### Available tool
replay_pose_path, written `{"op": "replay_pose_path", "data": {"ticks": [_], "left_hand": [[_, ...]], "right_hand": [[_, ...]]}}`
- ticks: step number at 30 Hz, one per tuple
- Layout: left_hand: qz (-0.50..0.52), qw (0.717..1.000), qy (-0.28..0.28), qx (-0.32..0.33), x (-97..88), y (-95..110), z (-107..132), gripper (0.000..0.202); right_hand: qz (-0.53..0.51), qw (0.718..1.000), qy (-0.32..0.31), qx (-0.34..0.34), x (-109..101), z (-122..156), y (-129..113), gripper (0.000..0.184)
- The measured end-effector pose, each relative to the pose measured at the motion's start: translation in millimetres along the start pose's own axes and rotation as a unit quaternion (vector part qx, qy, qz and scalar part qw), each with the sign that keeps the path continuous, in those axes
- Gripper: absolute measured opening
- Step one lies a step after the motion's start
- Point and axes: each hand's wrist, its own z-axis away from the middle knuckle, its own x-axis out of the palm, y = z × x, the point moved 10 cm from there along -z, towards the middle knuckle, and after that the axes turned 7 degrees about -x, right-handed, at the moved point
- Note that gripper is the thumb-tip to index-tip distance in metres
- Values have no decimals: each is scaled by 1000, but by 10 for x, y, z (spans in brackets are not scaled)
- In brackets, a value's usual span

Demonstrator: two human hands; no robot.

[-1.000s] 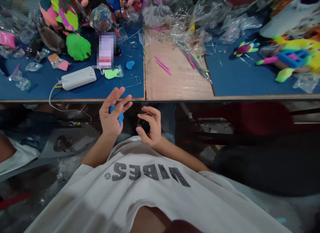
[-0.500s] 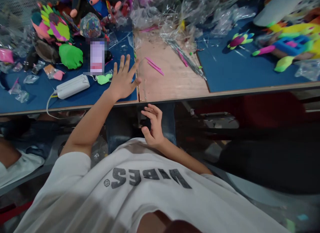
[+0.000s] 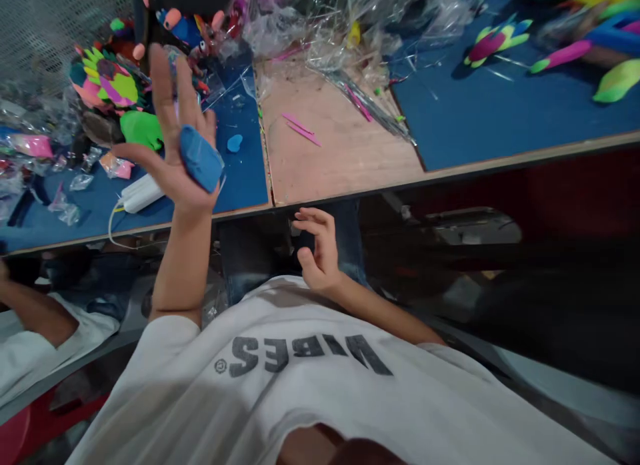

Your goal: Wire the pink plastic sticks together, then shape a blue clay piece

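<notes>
My left hand (image 3: 183, 158) is raised over the table's left side, palm turned up and fingers spread. On its palm is a flattened piece of blue clay (image 3: 201, 157); the fingers are not closed round it. A small scrap of blue clay (image 3: 235, 143) lies on the blue mat (image 3: 243, 178), right of this hand. Above my lap, just below the table edge, my right hand (image 3: 321, 247) hovers with loosely curved fingers and the thumb apart, holding nothing. My left hand partly covers the white power strip (image 3: 143, 193) and most of the phone.
Two pink sticks (image 3: 301, 130) lie on the bare wood section (image 3: 340, 162). Behind are crumpled clear plastic bags (image 3: 285, 25) and thin wires (image 3: 387, 118). Coloured clay figures (image 3: 110, 82) crowd the back left; a small clay turtle (image 3: 495, 42) sits at right. Someone's arm (image 3: 37, 305) shows at far left.
My left hand has lifted off the mat, moved left and turned palm up, showing blue clay on it. A blue scrap now shows on the mat. My right hand keeps its pose.
</notes>
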Motion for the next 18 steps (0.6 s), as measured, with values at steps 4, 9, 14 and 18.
{"op": "replay_pose_path", "data": {"ticks": [4,9,14,18], "left_hand": [[287,951,-116,-15,354,166,281,121],[342,934,-45,-99,814,50,657,114],[325,935,-19,-144,942,-32,862,122],[387,903,-75,-169,1094,-58,970,126]], "right_hand": [[-38,999,-3,12,-31,-256,-67,24],[-93,993,-26,71,136,-511,-229,20],[-111,991,-51,54,206,-482,-375,12],[50,995,-9,-86,22,-505,-633,16]]}}
